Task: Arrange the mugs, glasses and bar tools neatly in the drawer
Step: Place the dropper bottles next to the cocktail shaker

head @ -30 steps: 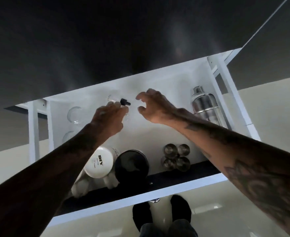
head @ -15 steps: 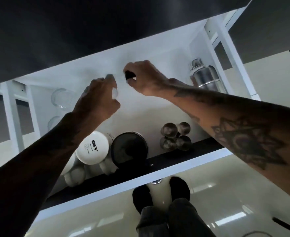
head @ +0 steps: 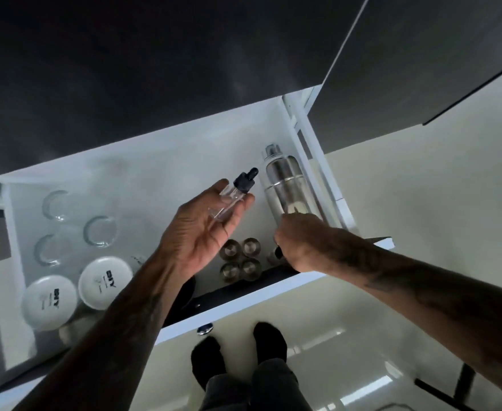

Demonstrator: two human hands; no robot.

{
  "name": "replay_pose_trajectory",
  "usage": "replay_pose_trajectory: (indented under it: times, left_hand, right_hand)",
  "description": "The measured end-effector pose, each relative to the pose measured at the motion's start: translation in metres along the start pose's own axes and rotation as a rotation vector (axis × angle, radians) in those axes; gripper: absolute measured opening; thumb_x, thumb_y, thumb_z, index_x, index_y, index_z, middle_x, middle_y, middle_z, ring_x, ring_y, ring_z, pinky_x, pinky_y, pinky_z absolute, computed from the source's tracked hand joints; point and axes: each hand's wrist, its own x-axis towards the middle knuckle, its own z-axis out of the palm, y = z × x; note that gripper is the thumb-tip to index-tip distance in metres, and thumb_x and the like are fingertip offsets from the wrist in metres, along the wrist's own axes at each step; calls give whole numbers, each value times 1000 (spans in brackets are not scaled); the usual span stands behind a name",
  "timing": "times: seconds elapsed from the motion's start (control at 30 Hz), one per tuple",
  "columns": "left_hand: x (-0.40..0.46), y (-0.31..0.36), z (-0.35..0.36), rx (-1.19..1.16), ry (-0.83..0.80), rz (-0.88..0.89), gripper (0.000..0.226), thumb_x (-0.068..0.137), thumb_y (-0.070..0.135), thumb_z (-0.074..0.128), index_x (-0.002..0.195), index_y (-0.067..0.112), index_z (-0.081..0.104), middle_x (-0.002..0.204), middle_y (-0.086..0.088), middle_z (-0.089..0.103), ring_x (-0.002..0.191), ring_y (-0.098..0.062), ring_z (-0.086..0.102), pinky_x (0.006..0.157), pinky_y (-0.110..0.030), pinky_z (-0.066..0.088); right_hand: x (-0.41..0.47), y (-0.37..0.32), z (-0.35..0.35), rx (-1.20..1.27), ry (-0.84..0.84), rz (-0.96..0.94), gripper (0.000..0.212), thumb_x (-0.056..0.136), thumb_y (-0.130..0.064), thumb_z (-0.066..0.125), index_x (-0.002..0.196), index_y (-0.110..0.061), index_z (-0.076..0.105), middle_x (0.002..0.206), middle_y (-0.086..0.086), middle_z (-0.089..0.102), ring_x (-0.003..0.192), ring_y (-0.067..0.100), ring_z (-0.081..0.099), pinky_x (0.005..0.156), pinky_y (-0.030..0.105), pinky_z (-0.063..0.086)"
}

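Note:
The white drawer [head: 244, 295] is pulled open below me. My left hand [head: 202, 232], palm up, holds a clear dropper bottle [head: 229, 200] with a dark cap over the drawer's middle. My right hand [head: 301, 244] is closed at the front right corner, just below the lying steel cocktail shaker [head: 287, 185]. A small dark-capped bottle [head: 276, 254] peeks out under its fingers. Several small steel cups [head: 239, 259] stand clustered between my hands. Two white mugs [head: 104, 281] sit upside down at the front left, with three clear glasses [head: 100, 231] behind them.
A black round mug [head: 186, 292] is mostly hidden under my left forearm. Dark cabinet fronts rise behind and to the right of the drawer. My feet in black socks [head: 269, 341] stand on the glossy pale floor right in front of the drawer.
Both hands have come forward and right from the drawer's back. The left hand has turned palm up, showing the dropper bottle. The right hand has dropped to the front right corner beside the shaker.

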Motion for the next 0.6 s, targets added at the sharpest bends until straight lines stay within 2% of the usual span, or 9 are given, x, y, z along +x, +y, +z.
replay_pose_trajectory:
  times: [0.13, 0.2, 0.27, 0.3, 0.33, 0.37, 0.43, 0.5, 0.6]
  left_hand:
    - [-8, 0, -3, -30, -117, -23, 51, 65, 6, 74, 113, 4, 55, 100, -16, 68, 79, -24, 66, 66, -22, 58]
    - [-11, -1, -4, -19, -118, -35, 45, 62, 8, 75, 103, 4, 59, 97, -16, 67, 76, -22, 63, 65, -21, 57]
    - [-11, -1, -5, -29, -132, -49, 35, 59, 6, 72, 92, 5, 61, 94, -17, 66, 73, -22, 61, 62, -22, 55]
    - [-11, -2, -5, -21, -140, -55, 33, 58, 5, 71, 89, 6, 61, 93, -17, 65, 71, -23, 61, 61, -22, 54]
    - [-11, -3, -4, -6, -145, -60, 33, 56, 4, 70, 87, 6, 61, 91, -17, 65, 70, -23, 60, 60, -22, 53]
    - [-10, -4, -2, 8, -154, -65, 32, 55, 3, 69, 86, 7, 60, 90, -17, 66, 68, -22, 60, 59, -23, 52]
    - [-8, -6, 6, 30, -181, -81, 28, 61, 0, 60, 88, 6, 58, 86, -15, 67, 66, -20, 61, 59, -23, 53]
    - [-5, -7, 17, 71, -219, -71, 25, 69, 1, 52, 93, 4, 58, 82, -13, 67, 66, -17, 62, 59, -22, 53]
    - [-1, -6, 25, 211, -206, -35, 26, 75, 4, 49, 92, 3, 68, 83, -14, 71, 72, -20, 64, 65, -22, 54]
  right_hand:
    - [4, -9, -7, -60, -55, -39, 24, 89, -10, 60, 112, -3, 67, 115, 11, 66, 100, 26, 66, 71, 31, 46]
    - [-3, -1, -22, 56, -123, -14, 22, 87, -18, 66, 106, -5, 67, 91, 4, 68, 82, 20, 61, 70, 27, 46]
    - [-16, 15, -49, 244, -178, 60, 34, 81, -37, 74, 100, -10, 66, 58, -1, 67, 63, 15, 68, 71, 26, 52]
    - [-26, 24, -64, 324, -174, 74, 44, 78, -45, 75, 107, -14, 65, 58, -2, 70, 56, 11, 71, 71, 27, 55]
    - [-35, 32, -78, 398, -142, 61, 56, 76, -52, 74, 121, -21, 59, 71, -4, 75, 56, 7, 72, 76, 28, 55]
    - [-44, 37, -91, 473, -91, 28, 64, 75, -56, 73, 130, -32, 51, 90, -6, 77, 60, 3, 73, 82, 30, 54]
    - [-58, 36, -104, 603, 31, -70, 62, 76, -60, 69, 132, -47, 45, 114, -15, 70, 81, 1, 74, 89, 28, 51]
    - [-61, 25, -102, 657, 213, -129, 43, 82, -51, 66, 124, -43, 58, 112, -18, 68, 95, 4, 69, 88, 24, 52]
    - [-52, 19, -87, 626, 447, -118, 23, 88, -33, 65, 110, -30, 73, 98, -12, 70, 87, 9, 70, 77, 24, 57]
